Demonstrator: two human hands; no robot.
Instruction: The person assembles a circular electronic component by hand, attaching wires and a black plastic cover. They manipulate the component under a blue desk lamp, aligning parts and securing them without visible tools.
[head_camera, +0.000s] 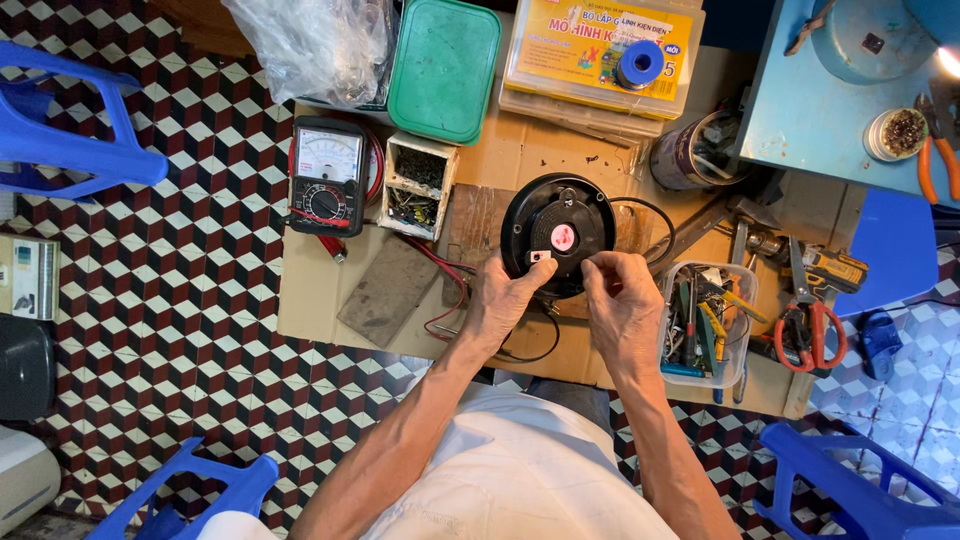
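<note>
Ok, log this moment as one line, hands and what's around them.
left hand: on black round base | right hand: pinching at base edge | multimeter left | tool tub right

L hand (500, 300) & R hand (622, 300) side by side, fingers curled, forearms converging

Multimeter (327, 175) and tool tub (705, 320) flank bare cardboard (520, 150).

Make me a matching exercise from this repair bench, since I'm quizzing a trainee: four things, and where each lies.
Things:
1. analog multimeter
2. green lid
3. red-handled scissors
4. round black appliance base

Places:
A. at the fingertips of both hands
B. far right on the cardboard
C. top middle, beside the plastic bag
D. left, beside the small parts box

Pairs: 1-D, 2-C, 3-B, 4-A
</note>
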